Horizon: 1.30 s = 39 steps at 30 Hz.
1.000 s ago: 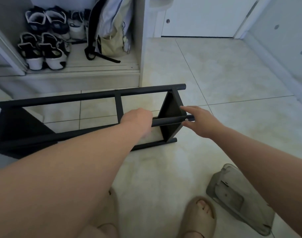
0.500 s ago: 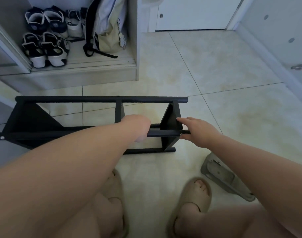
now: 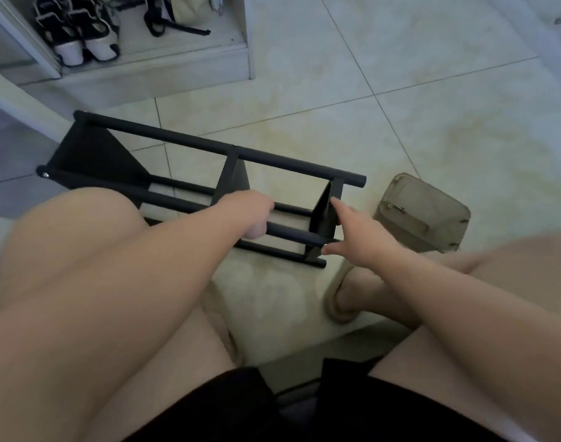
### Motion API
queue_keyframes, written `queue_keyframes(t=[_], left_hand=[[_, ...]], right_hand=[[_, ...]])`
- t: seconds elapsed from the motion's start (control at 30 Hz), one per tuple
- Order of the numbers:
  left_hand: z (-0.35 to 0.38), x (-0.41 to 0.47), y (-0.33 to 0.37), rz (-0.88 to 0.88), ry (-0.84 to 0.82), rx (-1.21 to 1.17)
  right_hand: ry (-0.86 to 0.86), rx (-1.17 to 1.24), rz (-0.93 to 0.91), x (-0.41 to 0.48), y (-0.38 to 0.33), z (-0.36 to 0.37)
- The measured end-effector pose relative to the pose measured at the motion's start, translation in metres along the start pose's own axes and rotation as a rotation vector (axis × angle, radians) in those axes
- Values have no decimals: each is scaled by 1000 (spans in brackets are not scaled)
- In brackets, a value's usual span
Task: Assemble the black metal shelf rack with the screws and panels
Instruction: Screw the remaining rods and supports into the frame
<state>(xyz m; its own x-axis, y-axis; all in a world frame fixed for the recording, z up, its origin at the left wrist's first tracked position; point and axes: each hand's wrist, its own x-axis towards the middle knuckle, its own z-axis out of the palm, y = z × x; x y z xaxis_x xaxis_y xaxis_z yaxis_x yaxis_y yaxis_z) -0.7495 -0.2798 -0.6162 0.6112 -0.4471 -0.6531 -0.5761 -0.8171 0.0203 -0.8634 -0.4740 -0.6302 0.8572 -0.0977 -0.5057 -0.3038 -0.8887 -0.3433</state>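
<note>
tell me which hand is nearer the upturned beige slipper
Right. The right hand touches the rack end, just beside the slipper; the left hand grips a rod farther away.

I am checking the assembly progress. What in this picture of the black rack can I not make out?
Head view: the left hand hides its own fingers on the rack bar.
Head view: the bright speck at the bar end by the right hand, too small to identify.
Head view: the bag, cut by the top edge.
</note>
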Motion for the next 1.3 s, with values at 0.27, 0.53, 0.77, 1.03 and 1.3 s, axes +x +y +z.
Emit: queue_keyframes(t=[0.27, 0.53, 0.77, 1.03, 1.3], left_hand=[[31, -47, 9, 20, -81, 76], [44, -62, 7, 33, -135, 93], [37, -53, -2, 26, -111, -285], [17, -54, 15, -36, -288, -1587], [11, -63, 18, 105, -381, -1612]], right_hand=[[-28, -148, 84, -55, -23, 42], [-26, -404, 120, -67, -28, 47], [-89, -358, 90, -57, -21, 44], [-105, -318, 100, -58, -24, 41], [-110, -287, 100, -58, -25, 43]])
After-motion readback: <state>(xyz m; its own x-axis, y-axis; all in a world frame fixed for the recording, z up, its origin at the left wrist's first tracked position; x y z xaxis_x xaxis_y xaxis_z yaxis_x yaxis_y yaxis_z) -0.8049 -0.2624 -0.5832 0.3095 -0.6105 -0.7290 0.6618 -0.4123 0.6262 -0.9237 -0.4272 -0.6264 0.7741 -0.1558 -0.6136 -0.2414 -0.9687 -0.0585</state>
